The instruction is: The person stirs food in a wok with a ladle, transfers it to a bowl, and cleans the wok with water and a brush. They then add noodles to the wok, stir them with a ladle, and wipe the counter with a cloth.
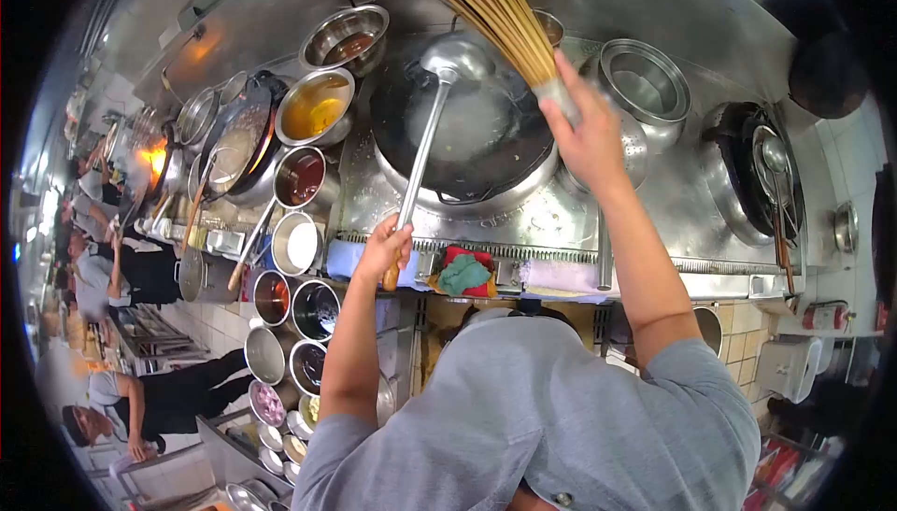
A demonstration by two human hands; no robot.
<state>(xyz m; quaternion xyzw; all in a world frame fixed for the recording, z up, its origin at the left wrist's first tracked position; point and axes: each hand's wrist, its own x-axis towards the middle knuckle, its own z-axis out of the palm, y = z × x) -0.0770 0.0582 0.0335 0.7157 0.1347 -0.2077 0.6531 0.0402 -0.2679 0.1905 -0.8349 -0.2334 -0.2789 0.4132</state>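
Observation:
My left hand [385, 249] is wrapped round the wooden-ended handle of a long metal ladle [432, 128]. The ladle's bowl hangs over the far part of a large black wok [402, 119], which has cloudy, steaming liquid in it. In my right hand [587, 128] is a bamboo wok brush [500, 16], gripped at its pale bound end. Its bristles point up and to the left, raised above the wok's far right edge. Whether the ladle touches the wok I cannot tell.
Left of the wok stand metal bowls with yellow oil [316, 111] and red-brown sauce [301, 177]. A lidded-looking steel pot [645, 81] sits at the right. Folded cloths [462, 273] lie along the front edge. Several co-workers [121, 390] are at the left; flames [154, 158] burn there.

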